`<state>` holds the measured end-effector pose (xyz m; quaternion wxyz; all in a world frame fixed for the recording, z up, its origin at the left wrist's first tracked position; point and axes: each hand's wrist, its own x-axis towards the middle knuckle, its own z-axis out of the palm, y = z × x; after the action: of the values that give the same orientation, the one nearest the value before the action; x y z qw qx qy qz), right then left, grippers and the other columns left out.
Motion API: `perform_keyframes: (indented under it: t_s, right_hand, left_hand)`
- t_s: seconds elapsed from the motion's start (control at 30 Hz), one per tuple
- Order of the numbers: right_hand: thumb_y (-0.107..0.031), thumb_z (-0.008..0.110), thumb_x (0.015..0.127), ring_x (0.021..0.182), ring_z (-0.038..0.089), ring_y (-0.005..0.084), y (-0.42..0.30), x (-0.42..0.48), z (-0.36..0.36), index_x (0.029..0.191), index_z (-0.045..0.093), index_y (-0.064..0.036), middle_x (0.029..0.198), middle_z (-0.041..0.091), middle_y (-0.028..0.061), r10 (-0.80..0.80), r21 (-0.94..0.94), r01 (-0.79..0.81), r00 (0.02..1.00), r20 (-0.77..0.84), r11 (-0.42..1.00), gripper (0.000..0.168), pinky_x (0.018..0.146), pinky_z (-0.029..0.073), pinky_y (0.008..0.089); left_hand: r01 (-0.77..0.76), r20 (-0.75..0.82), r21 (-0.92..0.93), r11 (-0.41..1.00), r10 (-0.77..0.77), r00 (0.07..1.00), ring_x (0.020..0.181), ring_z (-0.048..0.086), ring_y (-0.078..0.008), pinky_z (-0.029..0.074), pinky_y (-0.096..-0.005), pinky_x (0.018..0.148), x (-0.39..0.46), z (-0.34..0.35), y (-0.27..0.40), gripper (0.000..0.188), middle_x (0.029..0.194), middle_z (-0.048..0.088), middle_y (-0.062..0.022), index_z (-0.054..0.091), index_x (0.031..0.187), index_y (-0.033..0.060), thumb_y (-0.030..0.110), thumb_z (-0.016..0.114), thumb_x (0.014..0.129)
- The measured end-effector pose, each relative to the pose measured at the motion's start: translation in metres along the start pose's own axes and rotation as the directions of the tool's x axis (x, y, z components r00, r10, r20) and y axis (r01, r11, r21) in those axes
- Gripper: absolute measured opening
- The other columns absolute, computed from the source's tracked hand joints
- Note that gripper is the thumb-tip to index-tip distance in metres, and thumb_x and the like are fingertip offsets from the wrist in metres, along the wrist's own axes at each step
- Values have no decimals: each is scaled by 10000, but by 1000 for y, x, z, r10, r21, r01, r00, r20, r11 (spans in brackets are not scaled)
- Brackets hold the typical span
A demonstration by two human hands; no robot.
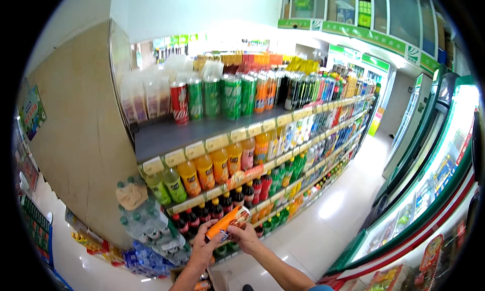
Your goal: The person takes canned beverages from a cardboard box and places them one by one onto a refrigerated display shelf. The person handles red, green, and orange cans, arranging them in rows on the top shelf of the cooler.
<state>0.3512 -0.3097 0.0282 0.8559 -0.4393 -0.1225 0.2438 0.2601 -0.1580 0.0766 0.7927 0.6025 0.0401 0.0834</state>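
An orange drink can (222, 224) is held in both hands, tilted, with its top end towards the upper right. My left hand (204, 240) grips the can's lower end. At its side and upper end, my right hand (245, 238) has the thumb pressed on the printed face. Behind them stands a long drinks shelf (182, 131). On its top board, a red can (179, 102), several green cans (232, 96) and orange cans (261, 92) stand in a row. Below my hands, a cardboard box (219, 279) with more orange cans (203, 282) is partly cut off.
Orange juice bottles (204, 172) and dark cola bottles (216, 208) fill lower tiers. Packs of clear bottles (146, 221) stand by the shelf's left end, near a wooden panel (72, 132). A tiled aisle (329, 192) runs between shelf and glass-fronted coolers (409, 211).
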Motion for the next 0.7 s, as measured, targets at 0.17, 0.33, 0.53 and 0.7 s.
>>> perform_keyframes:
  t_s: [0.17,0.33,0.53,0.7]
  right_hand:
    - [-176,796,888,812,686,130,-127,36,-18,1116,660,-4,941,719,55,-294,-225,273,953,-69,935,317,717,566,280]
    - [-190,844,858,800,677,129,-242,100,-36,1065,655,19,966,725,70,-627,-436,548,778,-48,713,350,692,558,262]
    - [-304,865,838,863,694,181,-362,157,-57,1083,656,29,993,736,123,-795,-813,514,597,111,273,463,748,559,353]
    - [-382,888,774,934,717,287,-395,215,-75,1123,635,27,1038,737,169,-801,-922,360,590,103,146,594,828,556,409]
  left_hand:
    - [-4,36,67,998,2,999,1126,634,-217,539,-375,952,28,49,49,542,1231,639,-146,445,1492,30,59,612,977]
    - [-55,82,55,997,51,995,1039,685,-239,553,-376,920,25,38,36,426,1240,650,-161,519,1409,-17,65,585,996]
    - [109,17,23,994,-109,994,981,704,-253,571,-391,880,12,32,-5,424,1213,672,-183,513,1379,-62,120,600,1006]
    - [162,-30,50,986,-160,987,970,719,-243,590,-361,852,-1,20,-33,355,1189,682,-183,540,1346,-66,85,571,1026]
